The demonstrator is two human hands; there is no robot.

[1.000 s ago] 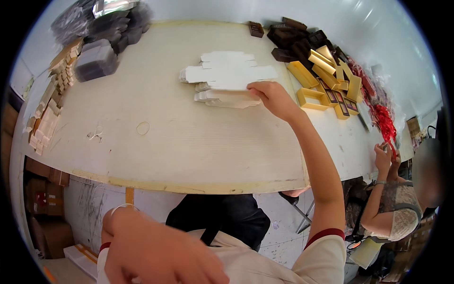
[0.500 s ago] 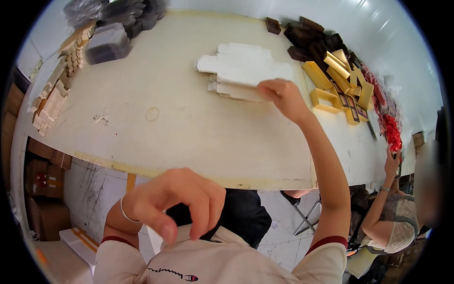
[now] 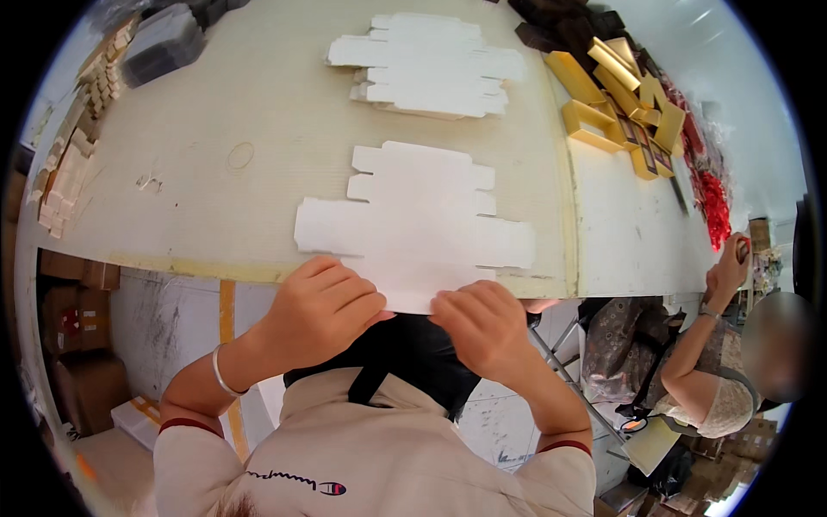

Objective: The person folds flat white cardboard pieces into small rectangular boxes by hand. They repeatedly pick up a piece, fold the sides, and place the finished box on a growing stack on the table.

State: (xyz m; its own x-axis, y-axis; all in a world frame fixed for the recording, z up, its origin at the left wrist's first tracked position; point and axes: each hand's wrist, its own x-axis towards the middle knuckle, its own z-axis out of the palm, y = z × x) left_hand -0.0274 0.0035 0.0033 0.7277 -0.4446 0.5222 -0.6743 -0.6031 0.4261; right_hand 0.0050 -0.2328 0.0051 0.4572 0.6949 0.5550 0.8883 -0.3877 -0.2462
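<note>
A flat white die-cut box blank (image 3: pixel 418 207) lies on the table in front of me, its near edge reaching the front table edge. My left hand (image 3: pixel 326 303) is closed on the left corner of that near edge. My right hand (image 3: pixel 484 326) grips the same edge a little to the right. The blank's side flaps stick out on both sides, unfolded. Farther back rests a stack of similar white box blanks (image 3: pixel 426 65), apart from this one. Both hands' thumbs and fingertips are partly hidden.
Gold boxes (image 3: pixel 594 125) are heaped at the right, beside dark boxes (image 3: pixel 538 36) and red packing material (image 3: pixel 713 211). Folded pale card pieces (image 3: pixel 65 185) line the left edge, near clear plastic trays (image 3: pixel 164 45). A co-worker's arm (image 3: pixel 689 349) is at the right.
My right hand has come back from the stack with one white blank, now in front of me. The left hand has moved up onto its near edge. The view has shifted.
</note>
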